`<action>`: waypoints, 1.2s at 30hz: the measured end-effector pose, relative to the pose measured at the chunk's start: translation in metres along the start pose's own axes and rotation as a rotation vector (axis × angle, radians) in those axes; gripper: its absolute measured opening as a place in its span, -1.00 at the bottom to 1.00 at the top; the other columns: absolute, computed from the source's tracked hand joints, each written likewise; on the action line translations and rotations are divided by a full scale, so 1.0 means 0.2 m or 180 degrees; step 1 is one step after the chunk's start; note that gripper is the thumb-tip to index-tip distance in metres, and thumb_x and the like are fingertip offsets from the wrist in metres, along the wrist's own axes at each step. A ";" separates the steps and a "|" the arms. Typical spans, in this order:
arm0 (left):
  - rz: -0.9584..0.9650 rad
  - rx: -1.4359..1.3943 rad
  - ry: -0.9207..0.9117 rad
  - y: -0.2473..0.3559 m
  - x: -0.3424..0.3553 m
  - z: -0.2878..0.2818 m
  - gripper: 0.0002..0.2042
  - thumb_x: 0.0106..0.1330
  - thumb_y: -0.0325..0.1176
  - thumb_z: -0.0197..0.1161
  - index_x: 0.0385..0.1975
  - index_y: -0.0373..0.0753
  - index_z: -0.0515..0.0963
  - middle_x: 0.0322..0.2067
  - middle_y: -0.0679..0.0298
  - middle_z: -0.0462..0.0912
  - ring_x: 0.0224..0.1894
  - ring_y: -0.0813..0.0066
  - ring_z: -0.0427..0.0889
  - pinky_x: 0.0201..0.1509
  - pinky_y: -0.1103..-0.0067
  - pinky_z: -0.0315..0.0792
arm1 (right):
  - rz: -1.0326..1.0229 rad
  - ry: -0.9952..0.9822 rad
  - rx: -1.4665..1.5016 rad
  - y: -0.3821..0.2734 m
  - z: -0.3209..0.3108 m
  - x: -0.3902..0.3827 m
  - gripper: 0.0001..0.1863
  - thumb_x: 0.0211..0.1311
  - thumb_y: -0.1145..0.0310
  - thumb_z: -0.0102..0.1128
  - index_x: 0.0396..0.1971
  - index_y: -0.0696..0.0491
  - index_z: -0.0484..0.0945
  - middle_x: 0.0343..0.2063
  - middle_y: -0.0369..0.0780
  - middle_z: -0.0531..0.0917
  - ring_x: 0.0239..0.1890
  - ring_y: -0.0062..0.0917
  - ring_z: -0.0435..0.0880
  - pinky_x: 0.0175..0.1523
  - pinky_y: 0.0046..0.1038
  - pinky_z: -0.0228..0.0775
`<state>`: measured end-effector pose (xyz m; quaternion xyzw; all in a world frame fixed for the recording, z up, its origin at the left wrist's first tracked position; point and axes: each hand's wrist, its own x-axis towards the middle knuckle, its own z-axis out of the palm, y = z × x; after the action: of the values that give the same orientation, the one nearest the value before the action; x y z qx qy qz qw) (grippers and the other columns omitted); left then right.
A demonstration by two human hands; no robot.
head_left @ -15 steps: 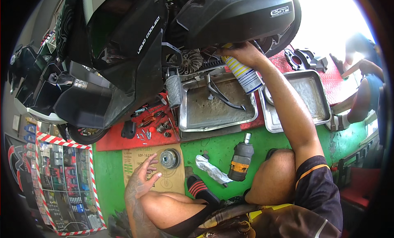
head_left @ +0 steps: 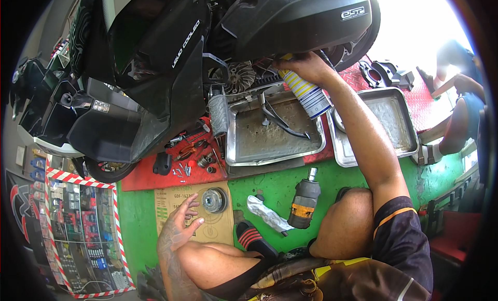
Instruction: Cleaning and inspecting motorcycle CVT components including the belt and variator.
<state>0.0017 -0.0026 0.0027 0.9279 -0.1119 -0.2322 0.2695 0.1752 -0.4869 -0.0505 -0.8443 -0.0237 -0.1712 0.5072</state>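
In my right hand (head_left: pixel 313 69) is a spray can (head_left: pixel 306 95) with yellow, white and blue stripes. Its top end points up and left at the scooter's opened drive side, near the finned fan wheel (head_left: pixel 240 77); my fingers partly hide the nozzle. My left hand (head_left: pixel 181 221) hovers empty by my knee, fingers apart, just left of a round metal clutch part (head_left: pixel 213 201) on a flattened cardboard box (head_left: pixel 179 197). Below the can sits a metal tray (head_left: pixel 249 158) with a bent dark lever (head_left: pixel 285 126) across it.
A cordless impact wrench (head_left: pixel 304 203) and a crumpled white tube (head_left: pixel 267 214) lie on the green floor. Hand tools and bolts (head_left: pixel 184 170) rest on the red platform. A second tray (head_left: pixel 404 130) and a black cover (head_left: pixel 385 75) are at right, near another person's legs (head_left: pixel 456 130).
Almost nothing differs. The spray can has shifted very slightly to the left; my left hand stays in place.
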 end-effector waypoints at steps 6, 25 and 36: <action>-0.0028 0.0044 -0.0010 0.00 0.00 0.00 -0.29 0.20 -0.44 0.37 0.38 -0.08 0.21 0.08 0.09 0.54 -0.01 0.36 0.60 0.08 0.46 0.48 | -0.0022 0.0030 0.0098 -0.02 -0.01 -0.01 -0.47 0.07 0.07 0.39 0.01 0.05 0.61 -0.04 -0.09 0.67 0.00 -0.37 0.61 0.18 -0.44 0.35; 0.0010 0.0041 -0.0014 -0.02 -0.01 0.01 -0.29 0.21 -0.44 0.36 0.39 -0.06 0.21 0.09 0.12 0.54 -0.03 0.39 0.59 0.06 0.48 0.48 | -0.0061 -0.0023 0.0323 -0.04 -0.01 -0.03 -0.45 0.06 0.08 0.40 0.03 0.04 0.61 -0.01 -0.06 0.65 0.03 -0.32 0.59 0.19 -0.41 0.34; -0.0007 0.0062 -0.0041 -0.01 0.00 0.01 -0.28 0.21 -0.43 0.37 0.39 -0.05 0.21 0.08 0.13 0.55 -0.03 0.39 0.59 0.05 0.48 0.49 | 0.0117 -0.0040 0.0369 -0.01 0.01 -0.02 -0.50 0.07 0.12 0.40 -0.02 0.07 0.63 -0.04 -0.09 0.67 0.00 -0.37 0.61 0.17 -0.43 0.35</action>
<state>0.0007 -0.0012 -0.0001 0.9290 -0.1149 -0.2375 0.2594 0.1721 -0.4841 -0.0509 -0.8149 -0.0213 -0.1549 0.5582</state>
